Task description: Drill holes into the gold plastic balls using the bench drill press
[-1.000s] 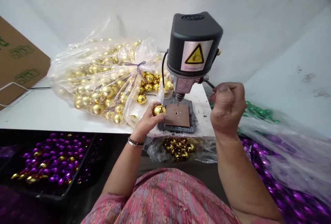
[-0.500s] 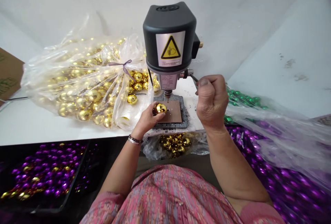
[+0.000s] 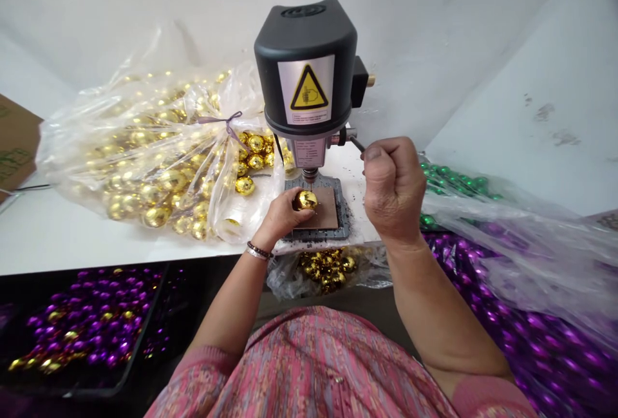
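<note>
A small black bench drill [image 3: 306, 76] with a yellow warning label stands on the white table [image 3: 58, 231]. My left hand [image 3: 280, 215] is closed on a shiny gold ball [image 3: 306, 199] and holds it on the brown drill plate [image 3: 324, 209], right under the drill bit [image 3: 309, 176]. My right hand [image 3: 393, 189] is a fist around the drill's thin black lever [image 3: 356, 143] at the machine's right side.
A large clear bag of gold balls [image 3: 159, 154] lies left of the drill. A smaller bag of gold balls [image 3: 328, 270] hangs below the table edge. A black tray of purple balls [image 3: 82, 318] sits lower left; purple [image 3: 531, 341] and green balls [image 3: 454, 180] in plastic fill the right. A cardboard box [image 3: 14, 147] is far left.
My left hand has slid the gold ball rightward onto the plate, under the bit. My right hand has kept its grip on the lever. The view has shifted a little.
</note>
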A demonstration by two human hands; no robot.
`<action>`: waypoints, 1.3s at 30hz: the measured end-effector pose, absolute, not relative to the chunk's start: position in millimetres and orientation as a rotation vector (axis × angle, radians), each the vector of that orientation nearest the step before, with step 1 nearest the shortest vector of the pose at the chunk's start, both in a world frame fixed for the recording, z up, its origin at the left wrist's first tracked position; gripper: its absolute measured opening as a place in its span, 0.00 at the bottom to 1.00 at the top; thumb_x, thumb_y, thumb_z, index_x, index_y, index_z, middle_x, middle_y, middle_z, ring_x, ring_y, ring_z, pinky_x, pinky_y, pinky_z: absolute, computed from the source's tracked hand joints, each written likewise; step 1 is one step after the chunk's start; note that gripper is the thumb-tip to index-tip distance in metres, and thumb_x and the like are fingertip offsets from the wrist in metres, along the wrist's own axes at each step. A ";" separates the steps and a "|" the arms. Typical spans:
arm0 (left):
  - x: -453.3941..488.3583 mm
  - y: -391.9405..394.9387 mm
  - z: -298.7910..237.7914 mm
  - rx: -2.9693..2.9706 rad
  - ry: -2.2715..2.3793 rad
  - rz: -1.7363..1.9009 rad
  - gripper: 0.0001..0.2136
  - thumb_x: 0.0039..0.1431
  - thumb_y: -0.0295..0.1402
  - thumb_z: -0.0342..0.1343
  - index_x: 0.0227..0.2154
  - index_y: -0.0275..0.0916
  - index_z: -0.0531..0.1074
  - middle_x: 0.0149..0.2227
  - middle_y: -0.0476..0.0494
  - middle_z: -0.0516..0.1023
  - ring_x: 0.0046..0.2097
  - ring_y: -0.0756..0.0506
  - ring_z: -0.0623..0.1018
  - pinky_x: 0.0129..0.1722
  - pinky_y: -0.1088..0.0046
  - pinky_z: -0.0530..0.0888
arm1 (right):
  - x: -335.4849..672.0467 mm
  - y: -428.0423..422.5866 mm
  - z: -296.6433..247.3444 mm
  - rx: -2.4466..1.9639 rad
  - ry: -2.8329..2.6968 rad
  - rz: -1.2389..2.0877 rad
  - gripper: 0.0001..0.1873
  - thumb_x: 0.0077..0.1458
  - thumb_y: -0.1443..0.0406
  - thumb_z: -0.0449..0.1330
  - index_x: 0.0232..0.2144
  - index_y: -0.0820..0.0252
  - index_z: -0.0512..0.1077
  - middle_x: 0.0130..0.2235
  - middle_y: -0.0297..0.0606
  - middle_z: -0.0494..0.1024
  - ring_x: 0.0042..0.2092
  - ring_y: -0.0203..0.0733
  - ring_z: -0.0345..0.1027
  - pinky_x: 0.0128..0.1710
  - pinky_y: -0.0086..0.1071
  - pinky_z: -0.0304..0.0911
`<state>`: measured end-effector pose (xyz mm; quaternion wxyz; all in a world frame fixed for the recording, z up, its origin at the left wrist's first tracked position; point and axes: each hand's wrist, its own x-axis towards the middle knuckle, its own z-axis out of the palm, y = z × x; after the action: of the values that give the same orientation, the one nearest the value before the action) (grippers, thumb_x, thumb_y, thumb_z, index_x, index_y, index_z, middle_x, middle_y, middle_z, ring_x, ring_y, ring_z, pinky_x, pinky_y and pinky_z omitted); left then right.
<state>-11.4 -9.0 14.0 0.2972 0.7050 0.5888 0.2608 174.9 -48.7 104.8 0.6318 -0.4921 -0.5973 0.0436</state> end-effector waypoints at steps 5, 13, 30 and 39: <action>-5.2 -0.4 7.2 1.908 1.541 0.708 0.27 0.45 0.33 0.69 0.52 0.37 0.76 0.50 0.39 0.78 0.51 0.39 0.77 0.57 0.62 0.71 | 178.5 -45.4 124.5 -1.164 -1.381 0.147 0.16 0.63 0.55 0.51 0.27 0.56 0.64 0.25 0.29 0.66 0.28 0.30 0.58 0.30 0.29 0.57; -5.6 5.5 -1.3 1.900 1.463 0.685 0.30 0.47 0.34 0.68 0.55 0.37 0.74 0.49 0.39 0.79 0.49 0.40 0.77 0.54 0.62 0.72 | 180.6 -43.1 134.3 -1.154 -1.387 0.226 0.17 0.62 0.53 0.51 0.26 0.56 0.64 0.23 0.27 0.66 0.26 0.29 0.58 0.30 0.29 0.56; -5.1 2.2 -1.2 1.860 1.374 0.727 0.19 0.46 0.32 0.67 0.43 0.38 0.77 0.40 0.45 0.80 0.44 0.42 0.77 0.49 0.66 0.73 | 178.8 -52.9 86.8 -1.129 -1.448 -0.047 0.11 0.61 0.59 0.55 0.28 0.56 0.63 0.26 0.28 0.67 0.27 0.31 0.59 0.30 0.30 0.57; -6.6 2.3 -4.1 1.829 1.356 0.742 0.25 0.46 0.33 0.68 0.50 0.39 0.76 0.46 0.42 0.80 0.47 0.41 0.77 0.53 0.63 0.72 | 175.6 -44.1 58.1 -1.064 -1.355 -0.105 0.09 0.61 0.58 0.54 0.31 0.56 0.66 0.28 0.31 0.71 0.30 0.33 0.66 0.32 0.31 0.63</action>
<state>-6.6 2.3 -4.1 0.3648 0.7113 0.5271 0.2883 175.6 -44.1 58.1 0.6502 -0.4684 -0.5964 -0.0462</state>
